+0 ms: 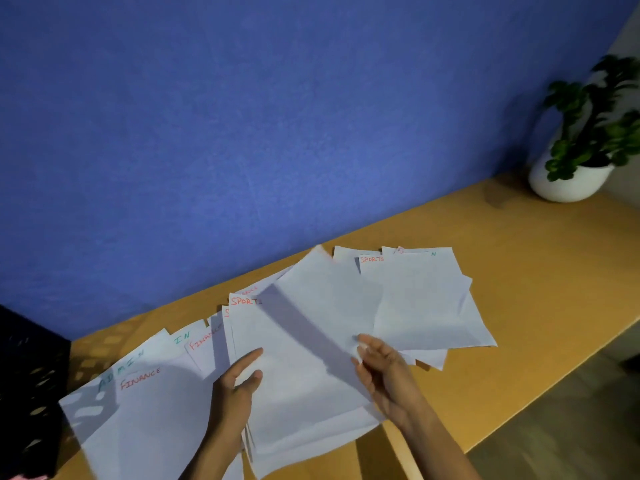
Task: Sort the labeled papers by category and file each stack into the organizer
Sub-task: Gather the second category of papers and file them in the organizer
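White labeled papers lie spread over the wooden table (519, 271). A sheet marked FINANCE (145, 410) lies at the left, over one marked ADMIN (121, 368). In the middle is a stack topped by a SPORTS sheet (277, 368). My left hand (235, 393) rests on that stack's left edge, fingers apart. My right hand (384, 372) pinches the near edge of a loose sheet (322, 299) that is lifted and tilted above the stack; its label is hidden. Another SPORTS sheet (426, 306) tops the papers at the right. The black mesh organizer (27, 382) stands at the far left.
A potted green plant in a white bowl (571, 181) sits at the table's far right corner. A blue wall (242, 133) runs right behind the table. The table's front edge runs diagonally at the right, with floor beyond it.
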Tool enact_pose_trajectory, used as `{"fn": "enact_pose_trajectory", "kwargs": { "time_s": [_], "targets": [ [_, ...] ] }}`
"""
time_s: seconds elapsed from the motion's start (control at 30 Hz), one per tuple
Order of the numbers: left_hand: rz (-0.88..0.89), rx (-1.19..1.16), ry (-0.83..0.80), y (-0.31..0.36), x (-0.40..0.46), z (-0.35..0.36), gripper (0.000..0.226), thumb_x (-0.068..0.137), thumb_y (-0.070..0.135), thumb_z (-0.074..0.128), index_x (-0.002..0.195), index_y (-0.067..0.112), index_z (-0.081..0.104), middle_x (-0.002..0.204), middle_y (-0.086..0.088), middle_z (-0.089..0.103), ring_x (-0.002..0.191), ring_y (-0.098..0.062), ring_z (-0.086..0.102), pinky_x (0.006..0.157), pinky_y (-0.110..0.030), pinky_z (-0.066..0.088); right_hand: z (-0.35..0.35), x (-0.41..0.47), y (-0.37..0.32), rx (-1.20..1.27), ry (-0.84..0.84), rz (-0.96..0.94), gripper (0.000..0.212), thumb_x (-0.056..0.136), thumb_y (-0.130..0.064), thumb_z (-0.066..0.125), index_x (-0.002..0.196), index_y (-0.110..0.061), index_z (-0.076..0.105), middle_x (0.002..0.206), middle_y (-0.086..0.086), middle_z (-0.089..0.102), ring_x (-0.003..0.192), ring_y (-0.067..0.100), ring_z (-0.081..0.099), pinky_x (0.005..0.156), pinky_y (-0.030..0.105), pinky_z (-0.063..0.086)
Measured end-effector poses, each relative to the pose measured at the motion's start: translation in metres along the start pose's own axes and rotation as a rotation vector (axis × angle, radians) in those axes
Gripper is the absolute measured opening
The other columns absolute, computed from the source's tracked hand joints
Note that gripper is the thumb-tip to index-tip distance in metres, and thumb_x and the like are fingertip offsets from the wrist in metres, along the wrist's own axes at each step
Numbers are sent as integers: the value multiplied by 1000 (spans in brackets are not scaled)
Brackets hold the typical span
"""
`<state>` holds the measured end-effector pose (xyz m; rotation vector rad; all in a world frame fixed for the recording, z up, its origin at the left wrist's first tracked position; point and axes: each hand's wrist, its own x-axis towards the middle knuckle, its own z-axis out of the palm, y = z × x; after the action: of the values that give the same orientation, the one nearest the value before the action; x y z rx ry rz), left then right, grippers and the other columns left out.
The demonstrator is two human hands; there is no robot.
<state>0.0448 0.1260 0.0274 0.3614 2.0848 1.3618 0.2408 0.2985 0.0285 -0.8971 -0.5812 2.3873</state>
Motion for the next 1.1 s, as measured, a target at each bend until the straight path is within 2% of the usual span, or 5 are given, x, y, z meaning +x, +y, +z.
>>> {"fn": "enact_pose_trajectory", "kwargs": {
  "time_s": [0.27,0.4,0.53,0.83,1.1],
  "targets": [
    [-91,-283,14,15,1,-2,23,94,-2,52,96,12,70,87,-8,73,88,-36,64,76,-37,51,-20,-22,15,-703,18,215,23,83,3,53,91,-3,74,66,6,44,45,21,38,51,29,49],
    [-239,-451,-8,12,3,-4,36,95,46,52,126,29,61,114,0,71,106,-30,65,88,-50,54,-17,-21,18,-869,-60,184,24,75,0,49,79,-9,71,59,7,40,45,19,32,42,25,36],
    [-165,-224,-30,2,1,-8,24,89,25,68,112,18,65,113,-6,72,99,-26,68,83,-39,56,-19,-19,22,-1025,-150,163,27,72,3,41,77,-12,64,57,4,49,43,16,39,42,24,34],
    [-125,-126,38,-20,-1,-14,45,85,1,68,119,28,55,120,-3,62,111,-28,59,91,-39,52,-44,5,-4,-1797,397,-511,39,86,-20,71,123,-15,59,111,10,66,101,29,62,73,37,52],
    [-105,-102,63,-27,-9,-16,54,86,5,69,131,27,50,137,-5,54,125,-30,51,102,-48,47,-70,43,-26,-2231,457,-326,55,90,-31,58,142,-21,43,144,2,49,135,24,40,109,40,31]
  ]
}}
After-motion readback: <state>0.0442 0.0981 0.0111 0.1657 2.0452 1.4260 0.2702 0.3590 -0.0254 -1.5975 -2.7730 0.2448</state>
